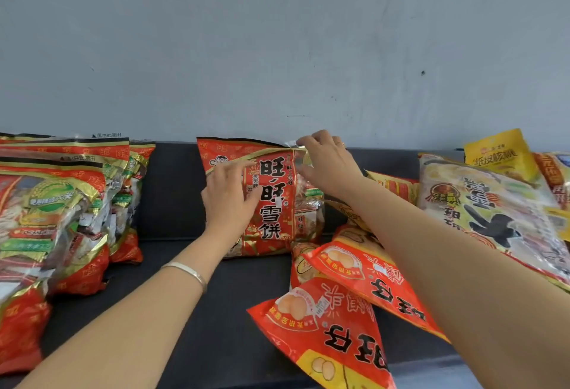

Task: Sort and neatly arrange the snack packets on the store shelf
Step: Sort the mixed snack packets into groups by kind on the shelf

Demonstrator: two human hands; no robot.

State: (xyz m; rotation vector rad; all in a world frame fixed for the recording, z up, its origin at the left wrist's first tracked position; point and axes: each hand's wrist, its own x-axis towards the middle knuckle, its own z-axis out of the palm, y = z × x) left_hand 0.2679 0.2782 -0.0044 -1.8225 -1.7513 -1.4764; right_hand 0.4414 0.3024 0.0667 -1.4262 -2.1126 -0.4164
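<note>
Head view: red packet (275, 203) beneath left hand (229, 200), right hand (327, 166) at top

2 hands (229, 194) (327, 166), 1 bracelet (188, 270), 1 pale pkt (493, 203)

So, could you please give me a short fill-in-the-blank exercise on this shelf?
1. The bracelet is on the ___ wrist.
2. The red bag, pinched by the right hand and touched by the left hand, stands against the ___.
3. The small bag at the back right is coloured ___.
Missing words: left; wall; yellow.
</note>
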